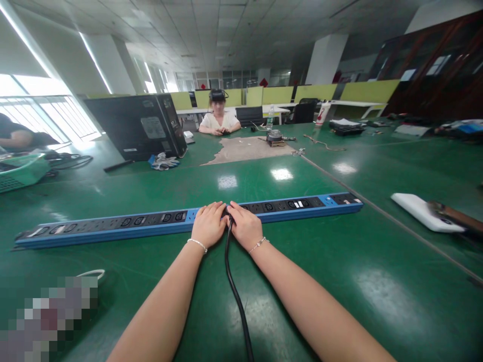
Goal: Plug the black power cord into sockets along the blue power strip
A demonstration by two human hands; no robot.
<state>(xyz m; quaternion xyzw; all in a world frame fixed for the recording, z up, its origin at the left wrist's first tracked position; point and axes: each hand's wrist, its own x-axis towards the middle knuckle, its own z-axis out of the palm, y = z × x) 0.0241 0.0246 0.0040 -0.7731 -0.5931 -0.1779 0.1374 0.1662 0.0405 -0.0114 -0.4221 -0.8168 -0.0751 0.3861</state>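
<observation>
A long blue and black power strip (143,222) lies across the green table in front of me, with rows of sockets along its top. At the middle of the strip my left hand (210,221) is closed over it, fingers together and curled over its far side. My right hand (245,224) sits beside it, closed on the plug end of a black power cord (234,286). The plug itself is mostly hidden between the two hands, so I cannot tell how far it sits in a socket. From there the cord runs down toward me between my forearms.
At the left stand a black computer case (141,125), a glove (164,161) and a green basket (24,171). A white power bank-like object (422,211) lies right. Near me is a blurred-out item (49,317). A person (219,120) sits across the table; another's arm shows far left.
</observation>
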